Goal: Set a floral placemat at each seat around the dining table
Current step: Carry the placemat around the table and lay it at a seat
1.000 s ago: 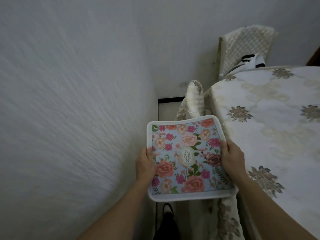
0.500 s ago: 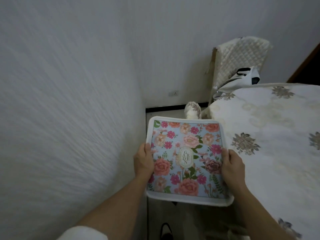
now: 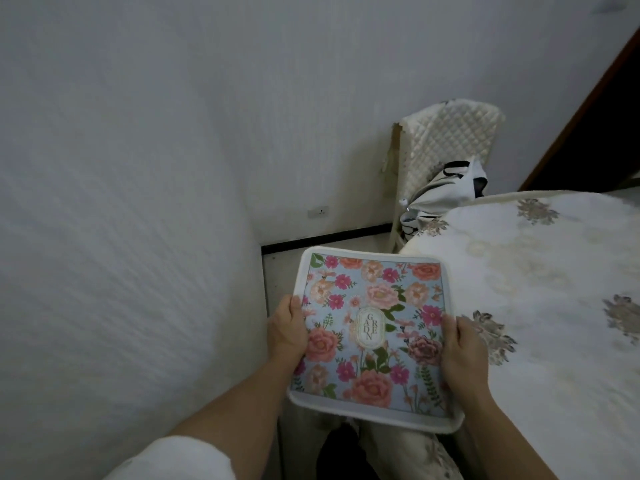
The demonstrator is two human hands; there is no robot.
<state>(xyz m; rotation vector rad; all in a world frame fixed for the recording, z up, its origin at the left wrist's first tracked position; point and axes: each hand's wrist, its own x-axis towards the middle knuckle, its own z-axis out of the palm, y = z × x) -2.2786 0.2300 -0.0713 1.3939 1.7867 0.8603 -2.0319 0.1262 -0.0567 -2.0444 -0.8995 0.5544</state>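
Observation:
A floral placemat [image 3: 372,327], pale blue with pink and orange roses and a white border, hangs in the air between the wall and the table. My left hand [image 3: 286,330] grips its left edge and my right hand [image 3: 462,351] grips its right edge. The dining table [image 3: 540,282], covered in a cream cloth with grey-brown flower motifs, fills the right side. The mat's right edge reaches just over the table's left rim. No placemat lies on the visible part of the table.
A white wall [image 3: 121,254] stands close on the left, leaving a narrow floor strip [image 3: 273,289]. A chair with a quilted cream cover [image 3: 446,143] sits at the table's far corner with a black-and-white bag [image 3: 450,188] on it. A dark door frame [image 3: 588,109] is at far right.
The view has tilted up and moved forward along the wall. The mat stays in both hands and sits nearer the table's corner; the covered chair back beyond it is no longer visible.

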